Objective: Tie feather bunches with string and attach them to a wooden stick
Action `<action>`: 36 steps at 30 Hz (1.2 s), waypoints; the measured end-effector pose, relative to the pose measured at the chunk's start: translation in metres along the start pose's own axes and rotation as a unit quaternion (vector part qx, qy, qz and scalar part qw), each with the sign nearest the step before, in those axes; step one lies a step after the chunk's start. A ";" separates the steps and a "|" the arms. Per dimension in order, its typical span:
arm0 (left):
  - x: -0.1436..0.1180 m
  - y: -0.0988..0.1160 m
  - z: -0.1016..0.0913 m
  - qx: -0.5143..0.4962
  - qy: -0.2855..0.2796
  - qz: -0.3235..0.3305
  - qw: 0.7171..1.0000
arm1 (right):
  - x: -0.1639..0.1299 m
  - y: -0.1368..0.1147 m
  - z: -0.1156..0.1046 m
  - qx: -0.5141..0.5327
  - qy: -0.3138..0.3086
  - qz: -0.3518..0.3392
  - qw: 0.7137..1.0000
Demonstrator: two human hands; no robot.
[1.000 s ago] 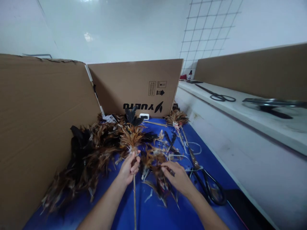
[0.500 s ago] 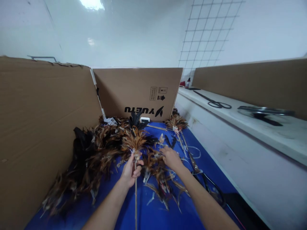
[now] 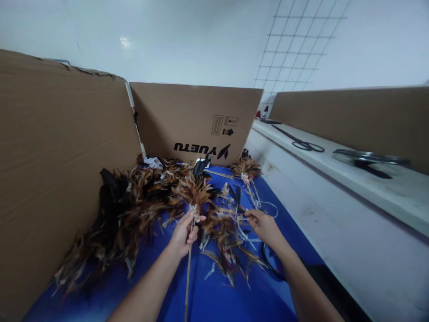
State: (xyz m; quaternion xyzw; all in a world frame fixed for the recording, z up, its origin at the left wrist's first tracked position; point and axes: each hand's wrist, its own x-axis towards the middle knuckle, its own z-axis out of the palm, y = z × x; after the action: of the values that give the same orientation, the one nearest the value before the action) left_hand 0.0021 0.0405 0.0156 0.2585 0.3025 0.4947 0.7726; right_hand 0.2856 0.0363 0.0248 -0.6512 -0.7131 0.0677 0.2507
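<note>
My left hand (image 3: 182, 233) is wrapped round the stick of a feather duster (image 3: 193, 190), just below where the brown feathers are bound on. Its thin stick runs down toward me, and a few black feathers stick up at the top. To the right, my right hand (image 3: 264, 226) is closed in a pinch beside some dark feathers (image 3: 237, 197) and white strips (image 3: 246, 237). What its fingertips hold is too small to make out. Loose brown feathers (image 3: 226, 241) lie on the blue table between my hands.
A big heap of brown and black feathers (image 3: 134, 210) covers the left. Cardboard panels (image 3: 194, 116) stand at the left and back. Another feather duster (image 3: 247, 169) lies at the back right. Scissors (image 3: 306, 145) rest on the white ledge (image 3: 321, 167).
My right hand has moved right and a little nearer, off the loose feathers to the white strips. My left hand keeps its hold on the feather duster. The view has tilted slightly.
</note>
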 end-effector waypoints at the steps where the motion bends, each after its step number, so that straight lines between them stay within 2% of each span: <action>1: 0.000 -0.001 0.000 0.003 -0.001 0.000 1.000 | 0.000 0.005 -0.002 0.002 0.008 0.018 1.000; 7: 0.002 -0.001 -0.001 0.008 -0.028 -0.013 0.999 | 0.011 0.015 -0.001 -0.006 0.015 0.077 0.997; 13: 0.003 0.000 -0.001 -0.034 -0.059 -0.040 0.997 | 0.006 -0.002 0.010 -0.001 -0.010 0.068 0.998; 18: 0.001 0.002 -0.002 -0.046 -0.049 -0.036 0.997 | -0.007 -0.018 0.003 -0.001 -0.013 0.050 0.999; 23: 0.000 0.002 -0.001 -0.049 -0.035 -0.053 0.997 | -0.024 -0.046 -0.004 0.026 -0.078 0.011 0.997; 26: 0.001 0.001 -0.001 -0.047 -0.035 -0.039 0.998 | -0.040 -0.071 -0.003 0.086 -0.133 -0.024 0.987; 29: 0.000 0.002 -0.001 -0.047 -0.042 -0.024 0.998 | -0.055 -0.097 -0.002 0.103 -0.167 -0.057 0.979; 33: -0.002 0.005 0.001 -0.050 -0.048 -0.012 0.998 | -0.065 -0.122 0.004 0.075 -0.171 -0.096 0.978; 36: -0.003 0.007 0.002 -0.052 -0.048 -0.005 0.997 | -0.061 -0.133 0.016 0.008 -0.160 -0.118 0.980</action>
State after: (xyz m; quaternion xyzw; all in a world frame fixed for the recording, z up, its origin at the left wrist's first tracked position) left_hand -0.0016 0.0400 0.0223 0.2403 0.2403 0.4927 0.8011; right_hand 0.1609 -0.0377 0.0511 -0.5415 -0.8151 0.1462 0.1448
